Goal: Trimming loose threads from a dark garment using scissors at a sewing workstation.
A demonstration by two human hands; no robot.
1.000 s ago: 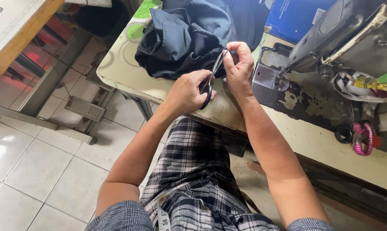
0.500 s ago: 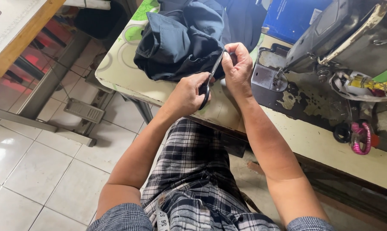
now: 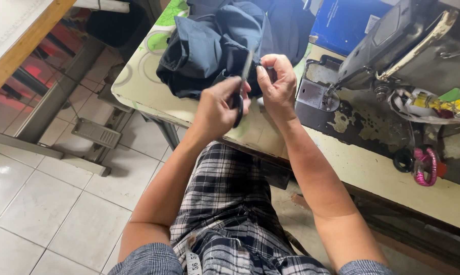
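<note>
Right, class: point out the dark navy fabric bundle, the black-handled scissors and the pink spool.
dark navy fabric bundle (image 3: pixel 204 48), head view, folded middle.
black-handled scissors (image 3: pixel 238 104), head view, handle loop in left hand.
pink spool (image 3: pixel 425 167), head view, its side.

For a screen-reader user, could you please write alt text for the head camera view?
A seated person's left hand holds scissors against dark blue fabric pinched by the right hand, over a sewing table. A sewing machine stands to the right.

Dark navy fabric (image 3: pixel 209 46), black-and-white plaid trousers (image 3: pixel 225 203), a blue box (image 3: pixel 342 23), pale green-patterned tabletop (image 3: pixel 138 86).
</note>
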